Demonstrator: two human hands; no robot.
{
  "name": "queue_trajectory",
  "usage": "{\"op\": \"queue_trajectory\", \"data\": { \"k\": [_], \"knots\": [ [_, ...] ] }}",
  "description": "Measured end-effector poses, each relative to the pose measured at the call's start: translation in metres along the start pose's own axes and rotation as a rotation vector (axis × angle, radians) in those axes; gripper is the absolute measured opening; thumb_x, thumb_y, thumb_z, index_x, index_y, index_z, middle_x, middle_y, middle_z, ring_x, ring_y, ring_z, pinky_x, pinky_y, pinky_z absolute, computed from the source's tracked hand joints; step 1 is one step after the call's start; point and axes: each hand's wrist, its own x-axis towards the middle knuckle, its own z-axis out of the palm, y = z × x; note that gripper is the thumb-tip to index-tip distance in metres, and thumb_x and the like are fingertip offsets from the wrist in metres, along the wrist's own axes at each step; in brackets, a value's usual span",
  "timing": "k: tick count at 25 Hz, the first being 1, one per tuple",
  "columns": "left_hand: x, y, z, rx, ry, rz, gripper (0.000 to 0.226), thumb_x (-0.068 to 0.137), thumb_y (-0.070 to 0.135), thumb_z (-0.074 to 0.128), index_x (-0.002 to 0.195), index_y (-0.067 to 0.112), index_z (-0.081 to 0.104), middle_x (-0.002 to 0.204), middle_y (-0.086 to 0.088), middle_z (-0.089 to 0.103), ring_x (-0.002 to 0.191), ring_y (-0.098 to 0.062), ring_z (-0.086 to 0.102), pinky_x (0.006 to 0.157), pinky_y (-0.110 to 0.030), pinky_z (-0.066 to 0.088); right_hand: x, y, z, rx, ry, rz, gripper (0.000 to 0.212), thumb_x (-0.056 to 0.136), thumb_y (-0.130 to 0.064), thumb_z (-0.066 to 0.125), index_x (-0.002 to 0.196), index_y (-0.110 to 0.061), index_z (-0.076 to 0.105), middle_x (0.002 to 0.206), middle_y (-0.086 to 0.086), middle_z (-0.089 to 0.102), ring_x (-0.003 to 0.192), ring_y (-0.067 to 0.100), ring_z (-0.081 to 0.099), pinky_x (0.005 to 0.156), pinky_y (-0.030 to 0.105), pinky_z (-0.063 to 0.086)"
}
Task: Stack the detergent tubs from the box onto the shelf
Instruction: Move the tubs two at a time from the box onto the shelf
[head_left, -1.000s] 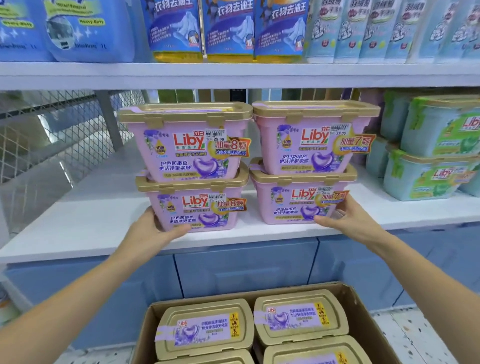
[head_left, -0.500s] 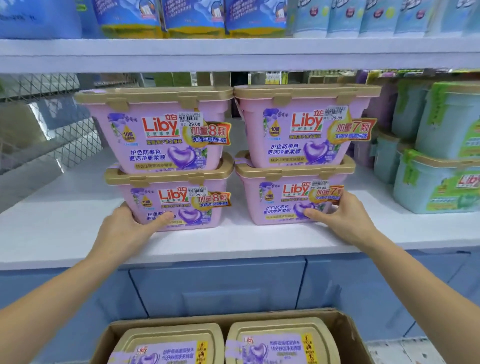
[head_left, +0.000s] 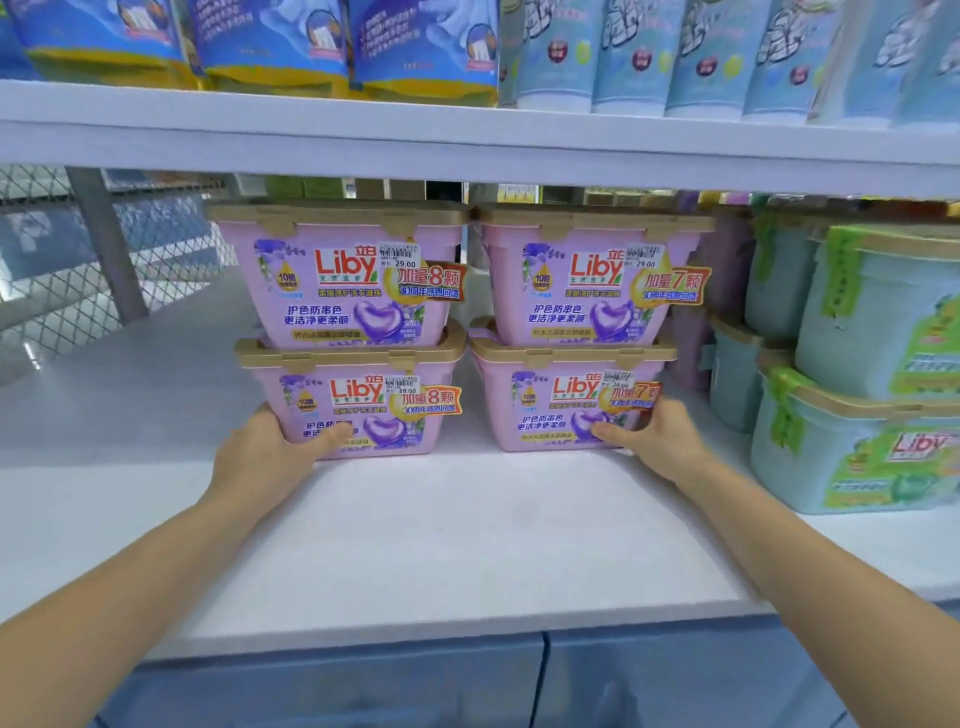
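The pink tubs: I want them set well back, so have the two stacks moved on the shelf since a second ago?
Yes. Both stacks sit farther back from the shelf's front edge.

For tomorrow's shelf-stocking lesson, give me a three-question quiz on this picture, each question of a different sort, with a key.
1. True or false: the left hand rests on a green tub.
2. How many pink tubs are stacked on the shelf?
3. The right hand touches: A) an upper tub, B) the lower right pink tub, C) a blue pouch.

Key: 1 false, it rests on the lower left pink tub; 2 four; 3 B.
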Motion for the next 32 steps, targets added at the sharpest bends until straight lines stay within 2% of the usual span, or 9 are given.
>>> {"op": "queue_trajectory", "data": {
  "k": [2, 4, 6, 8, 10, 14, 19, 22, 32],
  "knots": [
    [0.016, 0.004, 0.013, 0.006, -0.001, -0.002, 0.065, 0.062, 0.056, 0.071, 0.109, 0.014, 0.056, 0.115, -0.011, 0.067, 0.105, -0.034, 0.060, 0.080, -0.036, 0.046, 0.016, 0.004, -0.001, 0.011, 0.012, -0.011, 0.024, 0.071, -0.026, 0.077, 0.083, -0.015, 0.059, 0.082, 0.001, 0.062, 0.083, 0.022, 0.056, 0.077, 0.032, 0.045],
    [0.031, 0.009, 0.025, 0.028, -0.025, 0.013, 0.065, 0.063, 0.057, 0.070, 0.111, 0.015, 0.057, 0.117, -0.011, 0.067, 0.106, -0.033, 0.060, 0.077, -0.033, 0.043, 0.029, 0.007, -0.003, 0.057, 0.004, -0.024, 0.040, 0.073, -0.019, 0.075, 0.108, -0.008, 0.059, 0.097, 0.004, 0.062, 0.092, 0.025, 0.060, 0.080, 0.029, 0.044],
    [0.046, 0.012, 0.037, 0.064, -0.061, 0.030, 0.073, 0.054, 0.063, 0.062, 0.111, 0.018, 0.059, 0.116, -0.011, 0.068, 0.105, -0.034, 0.061, 0.075, -0.032, 0.042, 0.045, 0.011, -0.006, 0.105, 0.011, -0.036, 0.032, 0.074, -0.011, 0.074, 0.102, -0.007, 0.061, 0.101, 0.009, 0.065, 0.094, 0.029, 0.062, 0.079, 0.028, 0.045],
    [0.058, 0.015, 0.047, 0.097, -0.063, 0.006, 0.076, 0.053, 0.066, 0.060, 0.112, 0.017, 0.058, 0.116, -0.010, 0.068, 0.105, -0.034, 0.060, 0.076, -0.032, 0.043, 0.058, 0.015, -0.008, 0.098, 0.025, -0.025, 0.020, 0.072, -0.010, 0.076, 0.074, -0.014, 0.056, 0.083, 0.005, 0.065, 0.078, 0.020, 0.059, 0.077, 0.026, 0.041],
    [0.069, 0.017, 0.058, 0.108, -0.046, -0.011, 0.070, 0.061, 0.063, 0.067, 0.112, 0.017, 0.058, 0.116, -0.010, 0.067, 0.105, -0.034, 0.060, 0.079, -0.034, 0.045, 0.067, 0.016, -0.009, 0.114, 0.036, -0.020, 0.025, 0.072, -0.008, 0.075, 0.068, -0.017, 0.052, 0.072, -0.004, 0.059, 0.068, 0.009, 0.053, 0.076, 0.024, 0.037],
    [0.081, 0.022, 0.071, 0.072, -0.048, 0.004, 0.079, 0.051, 0.066, 0.061, 0.112, 0.016, 0.058, 0.116, -0.009, 0.067, 0.106, -0.033, 0.060, 0.085, -0.036, 0.048, 0.076, 0.020, -0.009, 0.131, 0.059, -0.051, 0.028, 0.073, -0.007, 0.074, 0.064, -0.019, 0.051, 0.096, 0.003, 0.061, 0.091, 0.015, 0.055, 0.079, 0.022, 0.037],
    [0.087, 0.025, 0.078, 0.045, -0.042, 0.051, 0.080, 0.051, 0.065, 0.058, 0.115, 0.017, 0.057, 0.120, -0.008, 0.066, 0.110, -0.033, 0.059, 0.087, -0.036, 0.046, 0.084, 0.025, -0.009, 0.092, 0.052, -0.077, 0.018, 0.075, -0.010, 0.073, 0.089, -0.014, 0.061, 0.102, 0.000, 0.060, 0.097, 0.015, 0.054, 0.081, 0.020, 0.036],
    [0.088, 0.025, 0.078, 0.052, -0.051, 0.066, 0.077, 0.053, 0.065, 0.058, 0.115, 0.019, 0.058, 0.120, -0.007, 0.066, 0.110, -0.032, 0.059, 0.089, -0.037, 0.047, 0.085, 0.024, -0.010, 0.085, 0.031, -0.065, 0.036, 0.078, -0.012, 0.071, 0.111, -0.004, 0.061, 0.104, -0.003, 0.058, 0.096, 0.014, 0.052, 0.078, 0.016, 0.036],
    [0.083, 0.022, 0.070, 0.062, -0.128, -0.001, 0.088, 0.059, 0.062, 0.067, 0.126, 0.012, 0.042, 0.129, -0.008, 0.058, 0.119, -0.031, 0.054, 0.094, -0.037, 0.044, 0.068, 0.018, -0.004, 0.072, 0.241, -0.003, 0.055, 0.067, -0.008, 0.079, 0.115, -0.004, 0.053, 0.103, 0.006, 0.060, 0.095, 0.018, 0.056, 0.084, 0.027, 0.041]
  ]
}}
